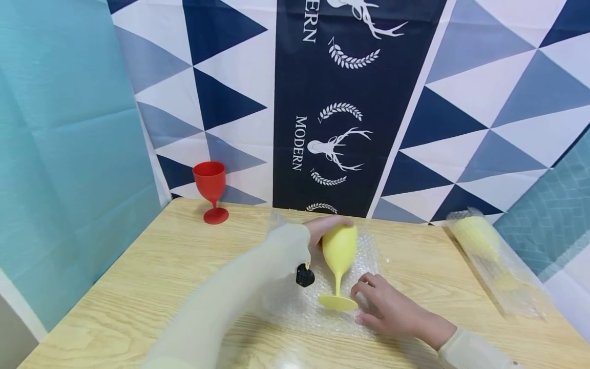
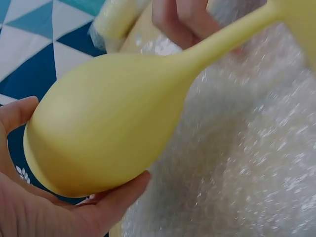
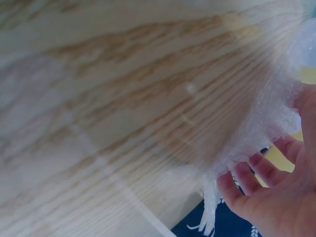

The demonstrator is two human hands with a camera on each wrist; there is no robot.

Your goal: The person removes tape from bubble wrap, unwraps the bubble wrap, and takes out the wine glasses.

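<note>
My left hand (image 1: 325,227) grips a yellow plastic goblet (image 1: 340,251) by its bowl near the rim, with thumb and fingers spread round it in the left wrist view. The goblet lies tilted over a sheet of bubble wrap (image 1: 295,307), its stem and round foot pointing toward me. Beside the foot is my right hand (image 1: 384,308), fingers loosely bent and holding nothing that I can see. In the right wrist view its fingertips lie close to the bubble wrap (image 3: 247,133); whether they touch it I cannot tell.
A red goblet (image 1: 210,182) stands upright at the back left of the wooden table (image 1: 120,287). Another yellow goblet, wrapped in bubble wrap (image 1: 488,256), lies at the right edge. A patterned cloth (image 1: 239,102) hangs behind the table.
</note>
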